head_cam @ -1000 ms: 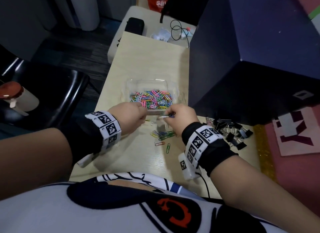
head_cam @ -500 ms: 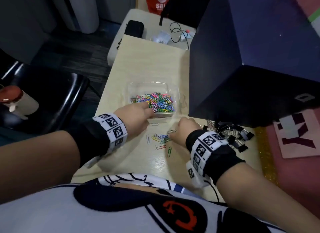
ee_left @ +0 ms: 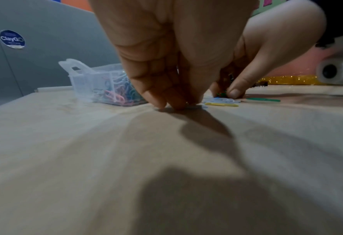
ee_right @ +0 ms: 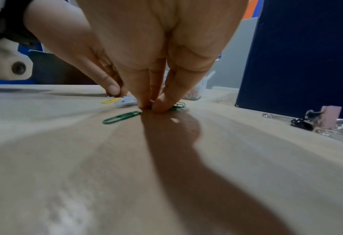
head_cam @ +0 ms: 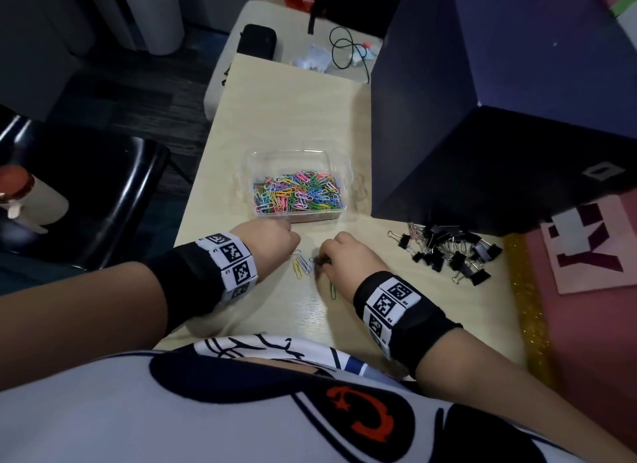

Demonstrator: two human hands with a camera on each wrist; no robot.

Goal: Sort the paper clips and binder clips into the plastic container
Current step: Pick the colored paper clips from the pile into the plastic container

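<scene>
A clear plastic container (head_cam: 339, 173) holding many coloured paper clips (head_cam: 298, 192) stands mid-table. Just in front of it, a few loose paper clips (head_cam: 301, 266) lie between my hands. My left hand (head_cam: 291, 242) has its fingertips (ee_left: 174, 103) gathered down on a pale clip (ee_left: 204, 106), thumb against fingers. My right hand (head_cam: 322, 261) pinches dark green clips (ee_right: 177, 105) against the table. Another green clip (ee_right: 122, 117) lies free beside it, and a yellow one (ee_left: 221, 104) lies near the pale ones. A heap of black binder clips (head_cam: 448, 252) sits to the right.
A large dark blue box (head_cam: 499, 117) stands right behind the container and binder clips. A black chair (head_cam: 86, 193) is left of the table (head_cam: 275, 110). A pink surface with a gold glitter strip (head_cam: 524, 307) borders the table's right edge.
My left hand drew back from the container's front rim down to the loose clips. My right hand came down from beside the container onto the clips and closed its fingers on them.
</scene>
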